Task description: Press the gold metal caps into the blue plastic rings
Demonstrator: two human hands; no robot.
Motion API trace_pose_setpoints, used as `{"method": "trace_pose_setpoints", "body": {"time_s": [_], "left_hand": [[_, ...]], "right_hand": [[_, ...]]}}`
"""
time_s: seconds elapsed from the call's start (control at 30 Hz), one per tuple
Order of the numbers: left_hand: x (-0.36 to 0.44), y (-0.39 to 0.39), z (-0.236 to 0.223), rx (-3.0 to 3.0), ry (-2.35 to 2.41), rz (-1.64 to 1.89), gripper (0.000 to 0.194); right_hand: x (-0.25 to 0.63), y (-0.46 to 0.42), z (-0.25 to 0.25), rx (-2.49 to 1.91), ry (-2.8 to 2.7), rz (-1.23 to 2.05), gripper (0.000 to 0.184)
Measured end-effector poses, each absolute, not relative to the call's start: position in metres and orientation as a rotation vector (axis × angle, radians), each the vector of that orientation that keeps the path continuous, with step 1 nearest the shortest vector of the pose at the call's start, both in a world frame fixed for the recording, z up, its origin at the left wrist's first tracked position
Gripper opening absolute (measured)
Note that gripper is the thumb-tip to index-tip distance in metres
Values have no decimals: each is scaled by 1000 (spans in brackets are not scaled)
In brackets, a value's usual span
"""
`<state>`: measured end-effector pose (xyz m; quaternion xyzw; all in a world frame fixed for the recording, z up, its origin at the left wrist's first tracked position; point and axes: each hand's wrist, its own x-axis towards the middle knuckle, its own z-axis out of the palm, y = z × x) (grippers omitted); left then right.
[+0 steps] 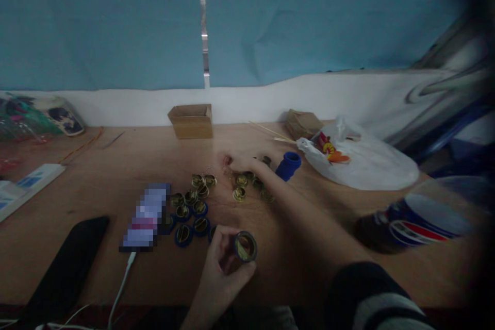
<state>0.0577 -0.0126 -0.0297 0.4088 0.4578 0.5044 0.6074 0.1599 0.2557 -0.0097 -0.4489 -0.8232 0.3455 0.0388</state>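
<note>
Near the front of the table my left hand (222,268) is closed around a round ring-shaped piece (245,246) with a dark rim and a gold-coloured part inside. My right hand (242,163) reaches across to the far middle of the table, beside small thin coppery bits; its fingers are blurred. Under and beside that wrist lie several gold-coloured round parts (239,194). Several blue rings with gold-coloured inserts (183,234) lie left of my left hand, one partly hidden behind it. Just beyond my right forearm stands a ribbed blue tube (288,166).
A phone (145,216) with a lit screen and white cable lies left, beside a black slab-like object (69,268). An open cardboard box (191,121) stands at the wall. On the right are a white plastic bag (379,162) and a Pepsi-marked container (417,224). A power strip (34,185) lies far left.
</note>
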Motion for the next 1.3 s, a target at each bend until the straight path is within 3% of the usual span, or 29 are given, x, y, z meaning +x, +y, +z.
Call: {"method": "trace_pose_setpoints", "body": {"time_s": [0.2,0.37,0.47,0.67,0.8,1.13,1.3], "left_hand": [[58,-16,-31,912,1024,1212,33],[55,-13,-43,756,915,1218,47],[46,-4,-44,619,833,1184,55],[41,0,-3,697,973,1060,35],[49,-5,22,841,1054,1053,37],[42,38,40,1049,924,1087,32],[42,73,42,1022,827,1095,25]], "right_hand": [[158,238,24,-1185,-2325,1097,22],[176,184,62,-989,-2172,1214,32],[190,142,72,-787,-1910,1498,33],[202,88,66,-758,-1603,1746,27],[202,77,63,-734,-1530,1801,25],[201,93,67,-621,-1491,1883,14],[201,124,51,-556,-1240,1974,19]]}}
